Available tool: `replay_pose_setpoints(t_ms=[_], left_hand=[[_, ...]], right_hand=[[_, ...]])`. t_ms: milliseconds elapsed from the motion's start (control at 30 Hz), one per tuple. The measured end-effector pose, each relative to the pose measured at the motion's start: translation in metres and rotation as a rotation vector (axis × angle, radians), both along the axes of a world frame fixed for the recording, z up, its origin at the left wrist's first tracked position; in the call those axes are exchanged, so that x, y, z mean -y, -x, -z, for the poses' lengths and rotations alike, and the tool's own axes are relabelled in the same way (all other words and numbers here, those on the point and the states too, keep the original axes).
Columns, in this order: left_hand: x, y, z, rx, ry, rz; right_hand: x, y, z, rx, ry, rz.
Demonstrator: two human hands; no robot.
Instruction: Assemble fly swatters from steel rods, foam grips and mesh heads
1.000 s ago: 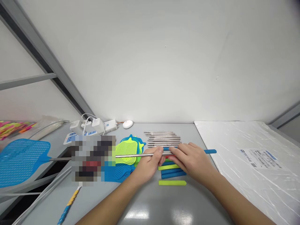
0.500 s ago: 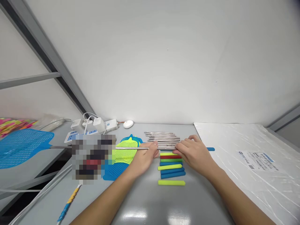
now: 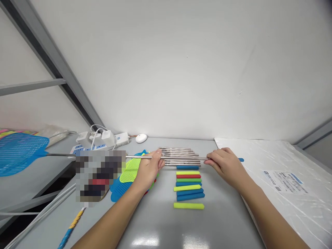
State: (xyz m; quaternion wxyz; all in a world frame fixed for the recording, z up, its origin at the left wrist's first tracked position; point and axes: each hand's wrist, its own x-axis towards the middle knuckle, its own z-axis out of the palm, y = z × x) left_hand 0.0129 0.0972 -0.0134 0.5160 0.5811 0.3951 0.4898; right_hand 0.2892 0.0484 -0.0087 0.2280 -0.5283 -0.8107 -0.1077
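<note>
A fly swatter stretches level across the view, with a blue mesh head point(image 3: 22, 152) at the far left and a long thin metal rod point(image 3: 185, 158). My left hand point(image 3: 148, 170) pinches the rod near its middle. My right hand point(image 3: 226, 167) is wrapped round its right end, where a blue tip sticks out past the fingers. Behind and below the rod, several metal rods point(image 3: 178, 151) lie side by side on the table. Nearer to me is a column of coloured handle tubes point(image 3: 188, 176) in yellow, red, green and blue. Loose swatter heads point(image 3: 131, 169) lie partly behind my left hand.
A power strip point(image 3: 77, 149) with white plugs and a white oval object point(image 3: 141, 138) stand at the back left. A pixelated patch hides something on the left. A white wrapped board point(image 3: 280, 162) covers the right side. Cables run along the left edge.
Both hands have moved apart along the rod, left hand leftward, right hand rightward. The swatter has risen slightly, and its head has shifted left. More of the rod shows between my hands.
</note>
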Motion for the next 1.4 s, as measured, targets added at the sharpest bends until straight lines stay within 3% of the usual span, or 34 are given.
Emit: replay_pose_setpoints(t_ms=[167, 433, 567, 767, 1000, 1400], left_hand=[[0.009, -0.008, 0.009, -0.021, -0.014, 0.083], [0.024, -0.025, 0.023, -0.118, 0.013, 0.34], [0.02, -0.019, 0.015, -0.164, -0.007, 0.3], [0.011, -0.011, 0.007, -0.141, 0.014, 0.263], [0.006, -0.008, 0.008, -0.107, 0.009, 0.207], [0.002, -0.009, 0.02, -0.014, 0.044, 0.21]], right_hand=[[0.006, 0.01, -0.001, -0.018, -0.1, -0.014], [0.014, 0.051, 0.01, 0.007, -0.015, -0.085], [0.01, 0.042, 0.012, 0.031, 0.005, -0.069], [0.001, 0.012, 0.013, 0.103, -0.075, 0.016], [-0.007, -0.027, 0.019, 0.133, -0.142, 0.229], [0.003, 0.009, 0.018, 0.123, -0.08, 0.141]])
